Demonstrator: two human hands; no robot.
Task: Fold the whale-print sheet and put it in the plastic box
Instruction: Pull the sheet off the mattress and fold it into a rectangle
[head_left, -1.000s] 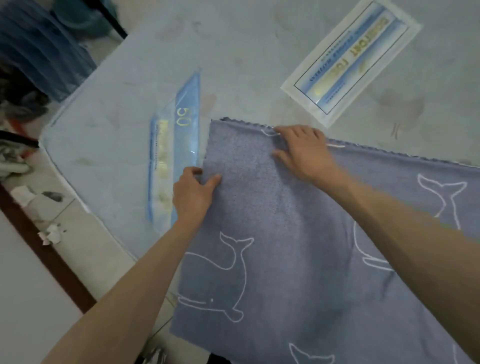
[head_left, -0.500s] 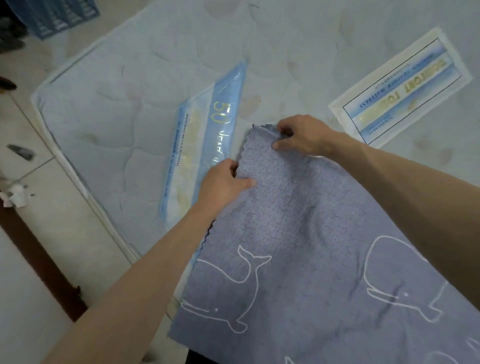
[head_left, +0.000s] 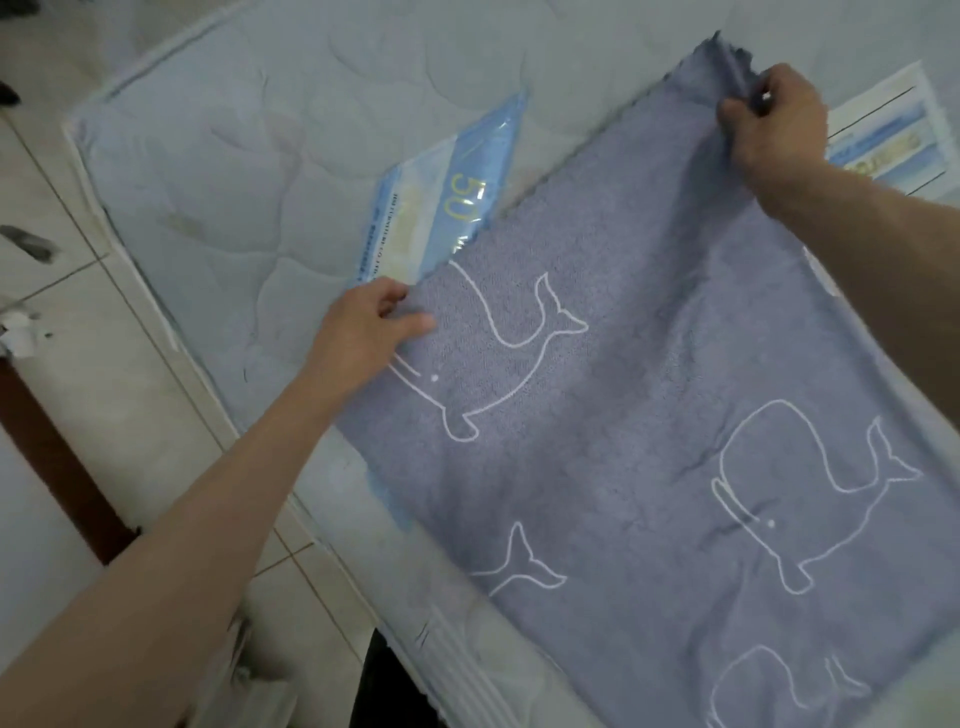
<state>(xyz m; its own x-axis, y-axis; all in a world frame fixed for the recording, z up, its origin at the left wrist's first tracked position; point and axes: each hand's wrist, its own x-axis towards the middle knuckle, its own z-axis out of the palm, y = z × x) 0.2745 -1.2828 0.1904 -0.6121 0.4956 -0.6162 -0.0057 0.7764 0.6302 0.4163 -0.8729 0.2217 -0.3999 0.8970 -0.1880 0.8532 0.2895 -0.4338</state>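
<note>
The whale-print sheet (head_left: 649, 374), a soft blue-grey terry cloth with white outlined whales, is lying spread on the quilted mattress (head_left: 249, 156) near its front edge. The left hand (head_left: 363, 332) is pinching its left edge; the right hand (head_left: 774, 124) is gripping its bunched far corner.

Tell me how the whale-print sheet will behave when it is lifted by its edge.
The whale-print sheet is probably floppy: it bunches at the corner the right hand grips. Its fuzzy nap suggests it will not slip from the left hand, which pinches the edge. It is likely light and apt to sag between the grips.
</note>
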